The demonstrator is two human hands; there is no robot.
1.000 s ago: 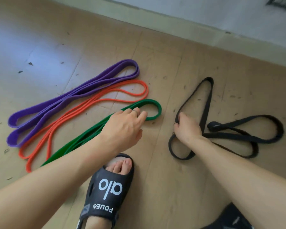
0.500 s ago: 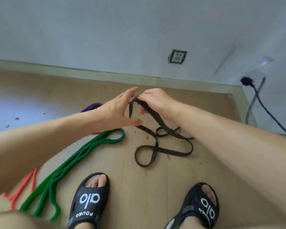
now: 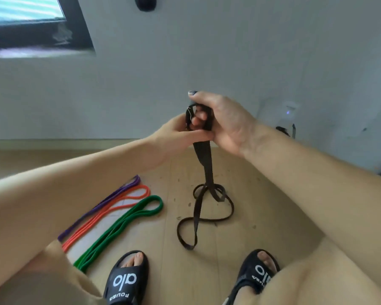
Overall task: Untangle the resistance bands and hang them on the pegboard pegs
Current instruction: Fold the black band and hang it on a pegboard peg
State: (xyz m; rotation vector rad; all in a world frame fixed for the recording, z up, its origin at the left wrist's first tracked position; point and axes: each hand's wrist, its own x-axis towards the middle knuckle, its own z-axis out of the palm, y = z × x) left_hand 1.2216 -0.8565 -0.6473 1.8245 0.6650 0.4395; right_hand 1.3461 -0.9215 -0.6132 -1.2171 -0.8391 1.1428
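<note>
Black band [image 3: 204,159] lifted by its top end in both hands: right hand [image 3: 224,119] with fingers [image 3: 199,116] curled round the folded loop, left hand [image 3: 180,135] pinching the strap just below, lower part hanging down to tangled loops on the wooden floor [image 3: 262,216] between the two black sandals [image 3: 124,280]. Purple band [image 3: 110,200], orange band [image 3: 110,209] and green band [image 3: 123,221] laid flat side by side at near left, apart from the black tangle, with bare boards on the right and the grey wall [image 3: 229,51] far behind.
</note>
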